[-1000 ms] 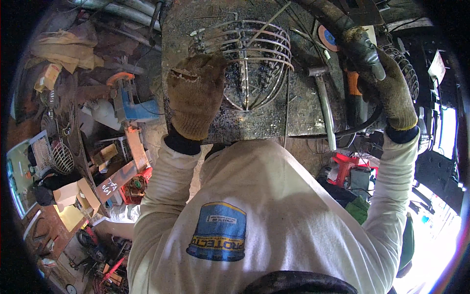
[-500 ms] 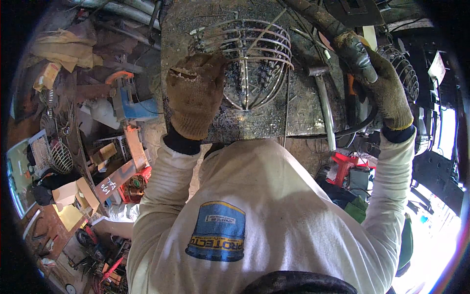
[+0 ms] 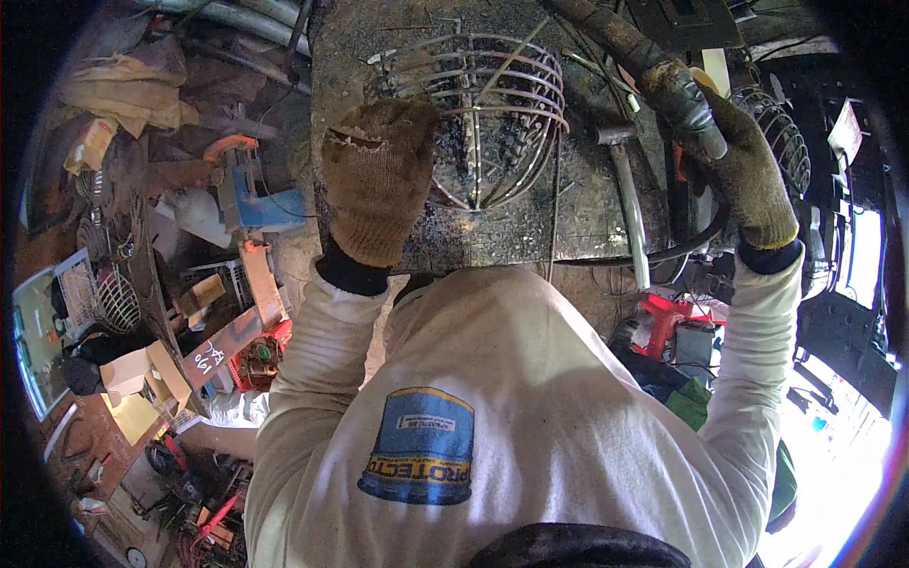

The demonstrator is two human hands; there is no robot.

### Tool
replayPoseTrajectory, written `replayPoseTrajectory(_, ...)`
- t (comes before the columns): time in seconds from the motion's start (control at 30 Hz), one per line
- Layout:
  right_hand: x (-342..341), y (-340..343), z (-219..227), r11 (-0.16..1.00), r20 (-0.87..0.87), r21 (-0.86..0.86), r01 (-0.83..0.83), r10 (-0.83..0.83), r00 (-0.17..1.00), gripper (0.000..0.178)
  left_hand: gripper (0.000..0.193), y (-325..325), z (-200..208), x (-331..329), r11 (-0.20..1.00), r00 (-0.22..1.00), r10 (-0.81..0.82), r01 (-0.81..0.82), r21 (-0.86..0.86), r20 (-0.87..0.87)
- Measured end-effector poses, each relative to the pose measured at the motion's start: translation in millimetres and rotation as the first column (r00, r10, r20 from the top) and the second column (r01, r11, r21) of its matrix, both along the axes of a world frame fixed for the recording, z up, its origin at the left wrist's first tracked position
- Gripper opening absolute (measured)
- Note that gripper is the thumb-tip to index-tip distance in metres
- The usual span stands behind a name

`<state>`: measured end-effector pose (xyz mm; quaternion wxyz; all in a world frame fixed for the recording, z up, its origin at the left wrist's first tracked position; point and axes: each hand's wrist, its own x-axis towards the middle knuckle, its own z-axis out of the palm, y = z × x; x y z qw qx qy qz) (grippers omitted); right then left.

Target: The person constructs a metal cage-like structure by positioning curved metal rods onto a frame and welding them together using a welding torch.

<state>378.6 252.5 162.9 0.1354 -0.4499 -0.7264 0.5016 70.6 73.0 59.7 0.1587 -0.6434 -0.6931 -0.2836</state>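
A round cage of bent metal rods (image 3: 473, 112) lies on the dark, scorched bench. My left hand (image 3: 379, 185), in a brown knit glove with a tear across it, is closed at the cage's left side; its fingertips are partly hidden. To the right, my gloved right hand (image 3: 753, 166) wraps around the near end of a dark, thick tube-shaped tool (image 3: 630, 47), which runs away toward the far edge. A shiny grey piece shows at that grip. A hammer (image 3: 625, 199) with a pale metal handle lies between the cage and my right hand.
Thin rods and dark grit lie over the bench (image 3: 454, 251). A black cable (image 3: 677, 251) curves past its near right edge. Another wire cage (image 3: 772, 133) stands at far right. At left are a cardboard box (image 3: 142, 379) and a blue tool (image 3: 265, 204); a red stand (image 3: 663, 327) sits below right.
My right hand and the grey piece at its grip have shifted very slightly. My left hand and the cage stay practically where they were.
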Motion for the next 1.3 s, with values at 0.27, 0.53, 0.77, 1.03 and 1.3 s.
replayPoseTrajectory(0.27, -0.1, 2.3, 3.8, 0.995, 0.051, -0.062, -0.075, 0.078, 0.996, 0.063, 0.019, -0.7, -8.2, -1.8, 1.0, 1.0, -0.006, 0.006, 0.015, 0.0)
replayPoseTrajectory(0.53, 11.7, 13.3, 0.4, 0.692, 0.35, 0.527, -0.493, 0.352, 0.868, 0.052, 0.027, -9.6, -12.7, -2.6, 1.0, 0.999, -0.005, 0.004, -0.03, -0.046)
replayPoseTrajectory(0.77, 60.1, 28.4, -20.9, 0.867, 0.283, 0.425, -0.26, 0.146, 0.948, 0.041, 0.041, -32.5, -39.8, -4.4, 0.974, 0.951, -0.039, -0.033, -0.226, -0.308)
replayPoseTrajectory(1.03, 29.9, 2.4, 4.3, 0.957, -0.011, 0.284, 0.055, -0.054, 0.998, 0.045, 0.026, -4.9, -13.8, -2.0, 0.999, 1.0, 0.022, -0.021, -0.024, 0.012)
replayPoseTrajectory(1.3, 2.6, -12.9, 7.8, 0.993, -0.057, 0.051, 0.108, -0.105, 0.993, 0.052, 0.016, 0.7, -7.6, -1.4, 0.99, 0.997, -0.001, 0.012, 0.139, -0.076)
